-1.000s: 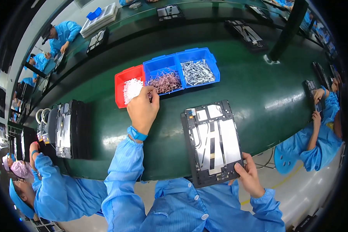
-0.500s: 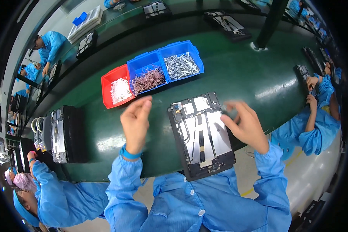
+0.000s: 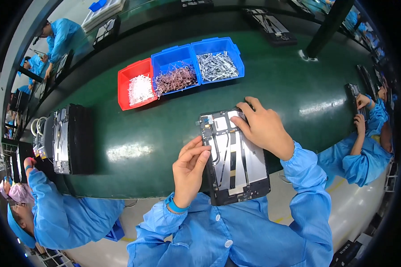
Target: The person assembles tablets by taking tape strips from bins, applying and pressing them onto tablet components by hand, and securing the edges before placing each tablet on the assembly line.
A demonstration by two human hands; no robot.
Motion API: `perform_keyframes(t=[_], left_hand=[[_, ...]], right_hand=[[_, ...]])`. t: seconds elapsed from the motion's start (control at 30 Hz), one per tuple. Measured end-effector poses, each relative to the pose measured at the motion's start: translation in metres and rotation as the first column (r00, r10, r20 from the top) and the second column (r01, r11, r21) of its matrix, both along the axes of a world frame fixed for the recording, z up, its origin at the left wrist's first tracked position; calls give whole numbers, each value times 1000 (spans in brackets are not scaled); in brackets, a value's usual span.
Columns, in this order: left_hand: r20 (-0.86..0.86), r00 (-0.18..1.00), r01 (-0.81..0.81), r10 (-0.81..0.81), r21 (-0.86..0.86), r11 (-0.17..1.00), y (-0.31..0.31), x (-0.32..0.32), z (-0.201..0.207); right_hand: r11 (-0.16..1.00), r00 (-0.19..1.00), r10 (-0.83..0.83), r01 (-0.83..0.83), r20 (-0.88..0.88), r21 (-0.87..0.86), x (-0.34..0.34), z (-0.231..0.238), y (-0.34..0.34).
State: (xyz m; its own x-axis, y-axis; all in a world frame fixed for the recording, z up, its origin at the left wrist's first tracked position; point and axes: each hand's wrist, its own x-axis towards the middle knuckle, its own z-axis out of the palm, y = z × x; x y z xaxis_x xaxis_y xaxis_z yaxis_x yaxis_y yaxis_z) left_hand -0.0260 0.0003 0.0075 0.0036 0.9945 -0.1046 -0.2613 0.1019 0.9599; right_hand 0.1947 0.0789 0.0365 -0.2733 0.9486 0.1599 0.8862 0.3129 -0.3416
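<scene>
An opened tablet (image 3: pixel 255 163) in a black tray-like frame lies in front of me, its silver inner plates, dark ribbon cables and circuit boards exposed. My right hand (image 3: pixel 266 129) grips its upper right corner, fingers curled over the top edge and thumb on the face near a white patch. At the left edge is my left hand (image 3: pixel 189 171), wearing a blue wristband. Its thumb and fingertips are pinched together beside the board; whatever they hold, if anything, is too small to make out.
Beyond the tablet stand a red bin (image 3: pixel 136 67) of white pieces, a blue bin (image 3: pixel 171 52) of brownish pieces and another blue bin (image 3: pixel 216 43) of silvery pieces. A tablet stack (image 3: pixel 69 140) sits left. More tablets (image 3: pixel 272 27) lie on the far dark strip, near a post (image 3: pixel 327 29). Co-workers sit at both sides.
My left hand has moved right and down from near the red bin to the tablet's left edge. My right hand has come in from beside the tablet onto its upper right corner.
</scene>
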Motion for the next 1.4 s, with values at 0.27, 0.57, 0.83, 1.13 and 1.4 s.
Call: perform_keyframes(t=[0.27, 0.57, 0.83, 1.13, 1.4], left_hand=[[-270, 963, 48, 8, 201, 979, 16, -11, 11], [-604, 784, 166, 144, 428, 888, 15, -12, 37], [-842, 324, 375, 432, 534, 758, 7, -10, 43], [-899, 408, 280, 160, 290, 915, 19, -11, 35], [-244, 934, 191, -262, -279, 941, 43, -30, 9]], right_hand=[[975, 984, -98, 124, -146, 183, -15, 29, -11], [858, 717, 120, -424, -687, -292, -41, 12, -35], [929, 789, 367, -283, -493, 240, -50, 4, -40], [931, 719, 345, -345, -604, 123, -43, -14, -12], [923, 755, 363, -372, -546, 100, -42, -23, -5]])
